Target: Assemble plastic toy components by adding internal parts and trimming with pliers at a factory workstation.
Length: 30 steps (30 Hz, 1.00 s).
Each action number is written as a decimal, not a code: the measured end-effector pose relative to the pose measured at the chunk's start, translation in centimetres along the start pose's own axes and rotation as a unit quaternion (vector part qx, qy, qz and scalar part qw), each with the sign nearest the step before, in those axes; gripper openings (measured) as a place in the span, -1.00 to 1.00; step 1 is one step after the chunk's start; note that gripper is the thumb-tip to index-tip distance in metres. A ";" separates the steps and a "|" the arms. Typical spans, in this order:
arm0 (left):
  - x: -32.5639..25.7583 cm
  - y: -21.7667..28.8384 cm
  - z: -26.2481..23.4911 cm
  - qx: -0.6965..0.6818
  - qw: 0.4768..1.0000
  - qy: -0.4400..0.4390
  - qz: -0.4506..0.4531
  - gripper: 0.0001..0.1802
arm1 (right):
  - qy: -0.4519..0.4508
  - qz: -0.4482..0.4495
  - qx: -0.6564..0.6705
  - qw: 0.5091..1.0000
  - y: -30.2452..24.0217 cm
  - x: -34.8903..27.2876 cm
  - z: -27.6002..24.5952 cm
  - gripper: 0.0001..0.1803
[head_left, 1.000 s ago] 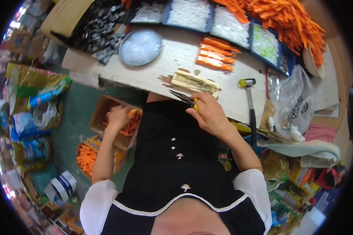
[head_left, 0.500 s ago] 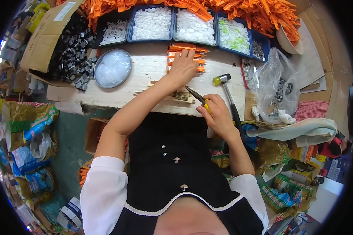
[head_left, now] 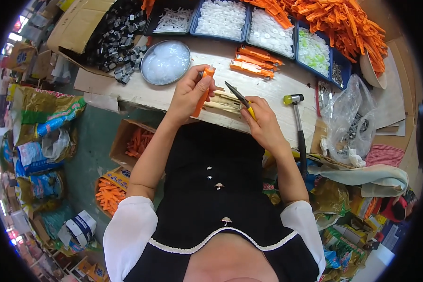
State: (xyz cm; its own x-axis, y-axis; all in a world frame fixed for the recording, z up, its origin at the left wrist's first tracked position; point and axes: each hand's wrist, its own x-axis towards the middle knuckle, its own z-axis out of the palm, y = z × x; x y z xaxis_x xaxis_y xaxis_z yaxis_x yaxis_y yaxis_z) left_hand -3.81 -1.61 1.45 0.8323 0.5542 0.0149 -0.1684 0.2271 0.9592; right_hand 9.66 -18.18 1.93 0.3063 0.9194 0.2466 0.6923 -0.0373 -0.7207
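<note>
My left hand is closed around an orange plastic part, tilted upward over the table's near edge. In my right hand is a pair of pliers with yellow-and-black handles, the dark jaws pointing up and left. Between the two hands a small wooden jig lies on the white tabletop. Beyond it several more orange parts rest side by side in a row. My fingers hide the middle of the held part.
A hammer lies right of the pliers, beside a clear plastic bag of metal pieces. A round metal dish sits at left, near a carton of black parts. Blue trays of white pieces and an orange heap line the back.
My left hand has left the row with one orange part in it and come back toward me, to the left of the jig. The pliers stay in my right hand. The whole view has shifted.
</note>
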 end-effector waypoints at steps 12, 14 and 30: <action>-2.2 -0.9 2.1 0.279 0.950 0.080 0.116 -0.72 | -0.033 0.009 -0.044 0.998 -1.2 0.3 0.4 -0.77; -2.3 -1.1 2.1 0.349 0.914 0.096 0.181 -0.73 | -0.037 0.010 -0.035 0.999 -1.2 0.3 0.4 -0.78; -5.2 -0.6 -2.0 -0.327 0.904 -0.139 -0.239 -0.75 | -0.114 -0.105 -0.065 0.986 -1.9 -0.9 1.1 -0.83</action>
State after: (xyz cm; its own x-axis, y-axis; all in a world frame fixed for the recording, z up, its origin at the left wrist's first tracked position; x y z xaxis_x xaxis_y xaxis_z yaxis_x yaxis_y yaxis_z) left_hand -9.13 -3.04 0.23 0.9778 0.0653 -0.1993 0.0454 0.8619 0.5051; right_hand 7.33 -18.46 2.36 0.0032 0.9759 0.2180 0.8072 0.1262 -0.5767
